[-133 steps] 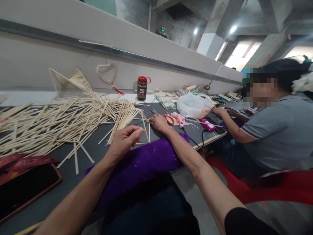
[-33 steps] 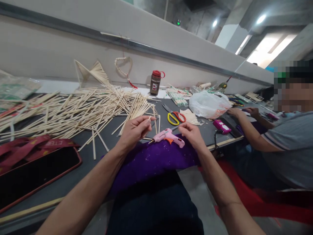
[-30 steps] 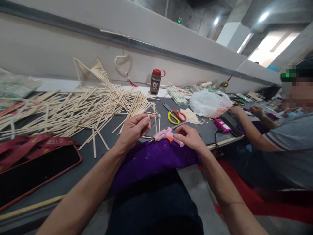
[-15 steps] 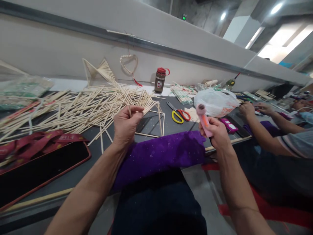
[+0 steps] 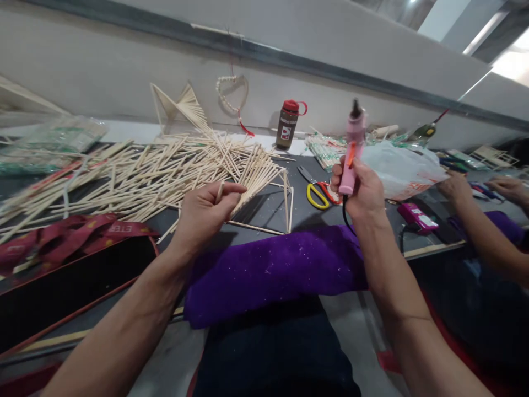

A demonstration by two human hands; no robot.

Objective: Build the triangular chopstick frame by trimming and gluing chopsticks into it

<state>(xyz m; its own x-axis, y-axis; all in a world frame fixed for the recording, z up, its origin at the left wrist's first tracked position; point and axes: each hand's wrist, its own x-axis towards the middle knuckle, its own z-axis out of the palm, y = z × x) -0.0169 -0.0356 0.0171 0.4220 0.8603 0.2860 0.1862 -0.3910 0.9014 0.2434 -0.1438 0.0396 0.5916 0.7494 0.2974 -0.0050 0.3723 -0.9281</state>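
My left hand [image 5: 202, 212] is closed in a pinch around a thin wooden stick [image 5: 220, 191]; only a short end shows above the fingers. Just beyond it a twisted frame of wooden sticks [image 5: 258, 176] rests on the dark table, its fanned sticks close to my fingertips. Raised to the right, my right hand [image 5: 363, 187] grips a pink glue gun [image 5: 354, 129] upright, with an orange trigger, a dark nozzle pointing up and a black cord from its base. A folded purple cloth [image 5: 276, 270] lies along the table edge between my forearms.
Loose sticks [image 5: 136, 184] cover the left of the table, behind a phone [image 5: 74, 286] and a red lanyard [image 5: 78, 237]. Scissors [image 5: 317, 196], a bottle [image 5: 287, 125] and a plastic bag [image 5: 405, 165] stand beyond. A co-worker's hands [image 5: 457, 190] are at right.
My right hand has lifted the glue gun and tipped it more upright. My left hand, still pinching the stick, has drawn slightly back from the frame. The view has turned a little right.
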